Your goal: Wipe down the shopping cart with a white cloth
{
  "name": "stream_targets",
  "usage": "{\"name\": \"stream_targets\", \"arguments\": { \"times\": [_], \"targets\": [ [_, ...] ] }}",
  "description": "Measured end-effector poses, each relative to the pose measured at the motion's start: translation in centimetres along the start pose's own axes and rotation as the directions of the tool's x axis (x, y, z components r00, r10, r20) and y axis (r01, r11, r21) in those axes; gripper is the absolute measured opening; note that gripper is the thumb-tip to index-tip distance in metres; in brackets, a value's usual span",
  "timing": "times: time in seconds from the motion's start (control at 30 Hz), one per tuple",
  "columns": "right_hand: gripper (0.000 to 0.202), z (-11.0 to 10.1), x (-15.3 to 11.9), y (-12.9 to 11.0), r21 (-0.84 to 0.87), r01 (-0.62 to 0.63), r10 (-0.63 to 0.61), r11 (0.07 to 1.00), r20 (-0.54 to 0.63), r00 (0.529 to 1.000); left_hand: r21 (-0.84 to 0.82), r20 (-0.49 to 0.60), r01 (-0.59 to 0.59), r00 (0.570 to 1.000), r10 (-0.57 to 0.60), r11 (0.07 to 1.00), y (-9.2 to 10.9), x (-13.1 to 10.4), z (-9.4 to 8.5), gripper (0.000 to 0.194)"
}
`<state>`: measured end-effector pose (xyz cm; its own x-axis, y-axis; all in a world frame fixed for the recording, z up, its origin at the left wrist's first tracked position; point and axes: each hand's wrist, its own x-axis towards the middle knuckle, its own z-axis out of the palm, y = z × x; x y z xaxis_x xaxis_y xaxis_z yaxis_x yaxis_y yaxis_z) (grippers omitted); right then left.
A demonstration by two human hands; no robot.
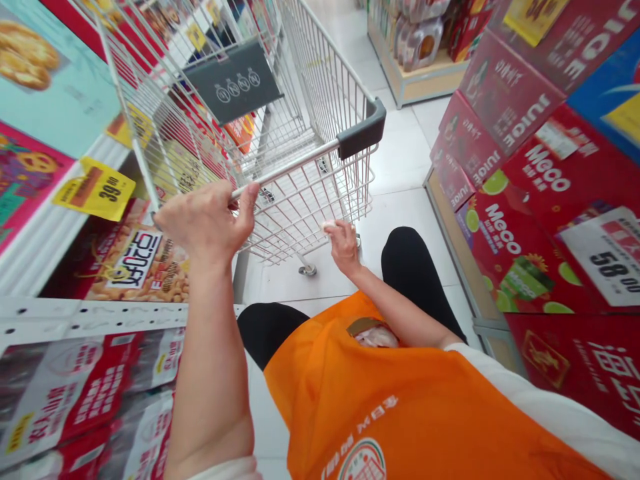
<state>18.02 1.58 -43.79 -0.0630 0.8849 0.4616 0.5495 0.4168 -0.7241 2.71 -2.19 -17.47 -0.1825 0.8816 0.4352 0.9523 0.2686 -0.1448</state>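
Observation:
A metal shopping cart (300,167) stands in front of me, with a grey panel (234,80) inside it and a grey corner piece (363,127) on its handle. My left hand (207,217) is closed around the left part of the handle bar, thumb over the top. Lower down and to the right, close to the cart's wire end, my right hand (344,247) pinches a small crumpled white wad (329,225), perhaps tissue or cloth. Whether that wad touches the wires I cannot tell. An orange apron (350,400) covers my lap, with whitish material (377,335) showing in its pocket.
Shelves with red snack packs (90,393) and a yellow price tag (97,190) run along the left. Stacked red drink cartons (540,193) line the right side. A wooden display base (430,85) stands farther back. White floor tiles (405,160) show between them.

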Motion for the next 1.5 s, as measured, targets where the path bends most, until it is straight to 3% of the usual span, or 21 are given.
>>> {"name": "stream_targets", "arguments": {
  "times": [0.07,0.13,0.2,0.27,0.37,0.43,0.5,0.57,0.67,0.77,0.83,0.9,0.97,1.03,1.1,1.17,1.23,1.37,1.43,1.5],
  "targets": [
    [0.032,-1.4,1.5,2.4,0.052,-0.080,0.089,0.995,-0.200,0.976,0.012,0.017,0.008,1.000,-0.008,1.000,0.1,0.0,0.0,0.062],
    [0.033,-2.8,3.3,4.8,0.092,-0.133,0.158,0.987,-0.385,0.909,0.022,0.028,0.020,0.999,-0.021,1.000,0.2,0.1,0.1,0.064],
    [0.033,-3.4,4.4,5.8,0.099,-0.145,0.174,0.985,-0.466,0.867,0.033,0.032,0.028,0.999,-0.029,0.999,0.4,0.2,0.3,0.066],
    [0.033,-2.9,4.2,5.0,0.086,-0.142,0.166,0.986,-0.453,0.876,0.034,0.028,0.033,0.999,-0.034,0.999,0.7,0.2,0.4,0.067],
    [0.032,-0.4,1.6,1.2,0.047,-0.095,0.105,0.994,-0.312,0.944,-0.023,-0.001,0.004,1.000,-0.004,1.000,1.6,0.4,0.4,0.061],
    [0.030,1.0,-0.5,-1.2,0.043,0.062,-0.057,0.997,-0.110,0.992,-0.077,-0.030,-0.020,0.999,0.018,0.997,2.2,0.4,0.3,0.056],
    [0.030,1.6,-1.6,-2.2,0.064,0.181,-0.181,0.981,0.001,0.983,-0.112,-0.037,-0.020,0.999,0.016,0.994,2.8,0.4,0.3,0.053],
    [0.029,1.0,-1.2,-1.2,0.052,0.175,-0.173,0.983,-0.036,0.984,-0.130,-0.022,0.007,1.000,-0.010,0.991,3.2,0.4,0.3,0.053],
    [0.025,-1.3,1.3,2.8,0.023,0.012,-0.007,1.000,-0.219,0.976,-0.203,0.000,0.026,1.000,-0.027,0.979,3.8,0.2,0.1,0.054],
    [0.026,-3.4,4.0,6.1,0.058,-0.146,0.157,0.988,-0.412,0.897,-0.324,0.039,0.040,0.999,-0.029,0.945,4.2,-0.1,-0.3,0.053],
    [0.028,-3.5,4.5,6.2,0.059,-0.178,0.185,0.982,-0.466,0.865,-0.372,0.054,0.053,0.998,-0.035,0.927,4.5,-0.2,-0.5,0.052],
    [0.030,-2.4,3.6,4.5,0.028,-0.168,0.162,0.985,-0.459,0.873,-0.367,0.039,0.055,0.998,-0.044,0.929,4.8,-0.2,-0.5,0.051],
    [0.030,-0.5,1.6,1.9,-0.023,-0.124,0.105,0.992,-0.401,0.910,-0.327,0.017,0.049,0.999,-0.046,0.944,5.0,-0.1,-0.4,0.053],
    [0.030,1.1,-0.5,-0.4,-0.065,0.006,-0.023,0.998,-0.272,0.962,-0.305,0.000,0.041,0.999,-0.044,0.951,5.1,0.0,0.0,0.053],
    [0.030,1.8,-1.7,-1.6,-0.054,0.111,-0.118,0.992,-0.161,0.980,-0.322,-0.019,0.020,0.999,-0.027,0.946,5.1,0.1,0.1,0.052],
    [0.029,1.3,-1.6,-1.1,-0.015,0.122,-0.123,0.992,-0.128,0.984,-0.356,-0.025,-0.026,1.000,0.018,0.934,4.8,0.1,-0.1,0.048],
    [0.028,0.0,-0.3,0.9,0.022,0.034,-0.030,0.999,-0.189,0.982,-0.372,-0.012,-0.105,0.994,0.109,0.922,4.1,0.0,-0.8,0.042],
    [0.028,-3.0,3.4,5.4,0.070,-0.196,0.207,0.978,-0.405,0.891,-0.297,-0.021,-0.280,0.958,0.287,0.913,1.3,0.1,-2.1,0.039],
    [0.027,-3.5,4.2,6.1,0.061,-0.219,0.223,0.974,-0.450,0.865,-0.287,-0.053,-0.254,0.967,0.250,0.923,-0.3,0.3,-1.7,0.040],
    [0.027,-2.8,3.6,5.2,0.033,-0.192,0.187,0.981,-0.441,0.878,-0.380,-0.089,-0.197,0.980,0.176,0.904,-1.5,0.5,-0.5,0.043]
  ]
}}
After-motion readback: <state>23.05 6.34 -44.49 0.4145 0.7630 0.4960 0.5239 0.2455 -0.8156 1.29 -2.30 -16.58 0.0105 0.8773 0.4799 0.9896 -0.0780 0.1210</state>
